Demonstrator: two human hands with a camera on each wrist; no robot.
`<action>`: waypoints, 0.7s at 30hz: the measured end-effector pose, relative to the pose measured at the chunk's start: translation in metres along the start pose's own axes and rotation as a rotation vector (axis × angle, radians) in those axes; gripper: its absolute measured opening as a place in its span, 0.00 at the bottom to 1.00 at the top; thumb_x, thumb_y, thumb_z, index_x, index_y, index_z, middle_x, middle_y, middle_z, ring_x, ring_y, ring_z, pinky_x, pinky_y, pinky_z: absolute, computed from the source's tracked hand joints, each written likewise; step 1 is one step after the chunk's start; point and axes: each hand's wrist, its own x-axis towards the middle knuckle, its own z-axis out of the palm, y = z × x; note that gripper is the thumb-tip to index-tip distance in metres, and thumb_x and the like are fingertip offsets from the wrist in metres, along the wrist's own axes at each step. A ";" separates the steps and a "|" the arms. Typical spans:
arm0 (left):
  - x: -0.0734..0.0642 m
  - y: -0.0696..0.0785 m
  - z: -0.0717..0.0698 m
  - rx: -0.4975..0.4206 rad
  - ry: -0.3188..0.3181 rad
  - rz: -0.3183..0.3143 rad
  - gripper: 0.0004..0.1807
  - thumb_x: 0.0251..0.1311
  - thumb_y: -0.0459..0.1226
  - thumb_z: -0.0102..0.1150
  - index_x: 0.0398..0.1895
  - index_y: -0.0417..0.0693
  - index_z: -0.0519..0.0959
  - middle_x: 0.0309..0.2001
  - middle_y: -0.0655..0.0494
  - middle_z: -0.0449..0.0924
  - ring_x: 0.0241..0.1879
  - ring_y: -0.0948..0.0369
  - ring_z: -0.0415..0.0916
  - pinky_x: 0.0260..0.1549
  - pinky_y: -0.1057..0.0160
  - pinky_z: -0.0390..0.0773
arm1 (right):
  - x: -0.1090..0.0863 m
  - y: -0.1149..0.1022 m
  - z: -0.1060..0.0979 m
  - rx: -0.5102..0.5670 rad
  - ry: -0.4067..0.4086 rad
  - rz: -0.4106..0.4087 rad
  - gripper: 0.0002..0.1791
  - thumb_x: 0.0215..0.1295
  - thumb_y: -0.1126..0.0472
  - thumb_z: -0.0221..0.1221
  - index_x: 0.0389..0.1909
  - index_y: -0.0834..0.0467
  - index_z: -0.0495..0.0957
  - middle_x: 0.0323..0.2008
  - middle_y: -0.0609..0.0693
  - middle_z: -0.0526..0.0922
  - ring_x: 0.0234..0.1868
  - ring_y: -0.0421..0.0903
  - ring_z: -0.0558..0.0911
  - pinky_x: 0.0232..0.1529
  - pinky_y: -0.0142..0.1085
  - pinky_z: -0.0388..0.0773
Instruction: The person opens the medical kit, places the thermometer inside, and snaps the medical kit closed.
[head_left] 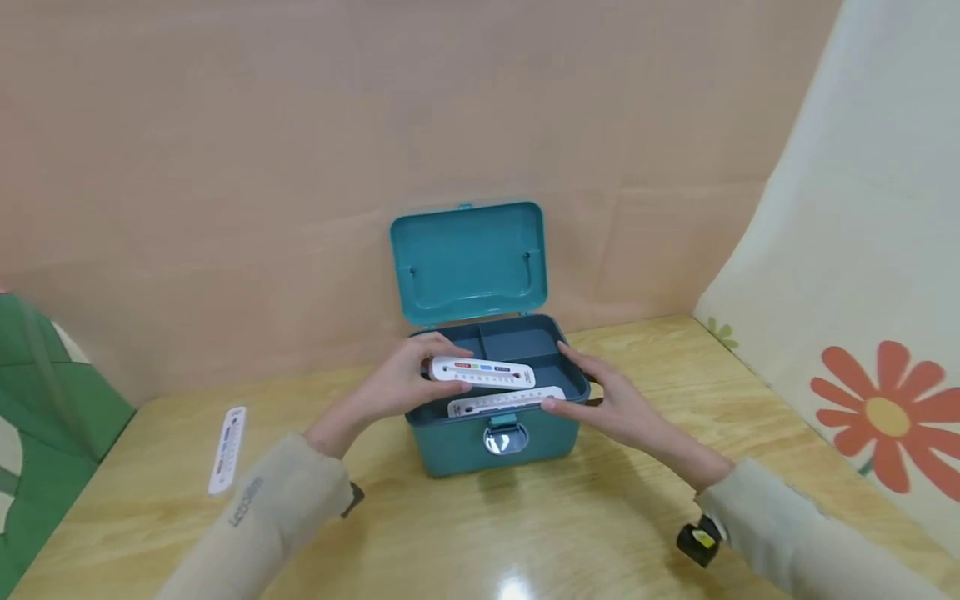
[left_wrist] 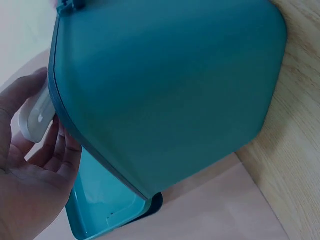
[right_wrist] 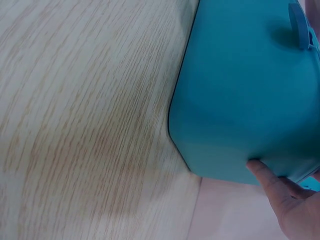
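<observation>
A teal storage box [head_left: 457, 450] stands on the table with its lid [head_left: 472, 267] raised and a dark divided tray [head_left: 517, 337] inside. My left hand [head_left: 401, 379] pinches one end of a white wall thermometer [head_left: 510, 377] between thumb and fingers, holding it over the tray. In the left wrist view the thermometer's end [left_wrist: 37, 117] shows beside the rim. A second thermometer [head_left: 491, 403] lies along the tray's front. My right hand [head_left: 618, 404] grips the box's right side, its thumb at the front rim near that thermometer's end and a fingertip against the outer wall in the right wrist view.
Another white thermometer [head_left: 227, 450] lies on the wooden table [head_left: 450, 542] at the left. A metal latch [head_left: 506, 439] hangs on the box's front. Behind is a plain pinkish backdrop [head_left: 300, 167]; a flower-patterned sheet [head_left: 885, 292] borders the right side.
</observation>
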 end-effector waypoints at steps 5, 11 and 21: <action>0.006 0.002 0.006 0.077 -0.010 0.020 0.20 0.54 0.43 0.69 0.50 0.47 0.83 0.48 0.54 0.80 0.45 0.59 0.73 0.39 0.65 0.74 | -0.002 -0.001 0.000 -0.004 0.000 0.007 0.48 0.57 0.46 0.66 0.75 0.50 0.52 0.72 0.62 0.54 0.68 0.64 0.62 0.49 0.45 0.81; 0.011 0.004 0.009 0.113 -0.014 0.035 0.19 0.54 0.44 0.69 0.48 0.48 0.83 0.46 0.55 0.80 0.40 0.61 0.72 0.35 0.66 0.73 | -0.002 -0.004 -0.001 -0.013 -0.005 0.019 0.48 0.57 0.45 0.66 0.75 0.50 0.52 0.73 0.62 0.54 0.68 0.64 0.62 0.49 0.46 0.81; 0.015 0.009 0.011 0.098 -0.030 0.002 0.19 0.54 0.42 0.69 0.49 0.48 0.83 0.42 0.53 0.75 0.32 0.62 0.68 0.29 0.69 0.71 | -0.001 -0.005 -0.002 -0.018 -0.016 0.028 0.49 0.57 0.43 0.66 0.75 0.49 0.51 0.73 0.61 0.52 0.69 0.64 0.60 0.49 0.46 0.81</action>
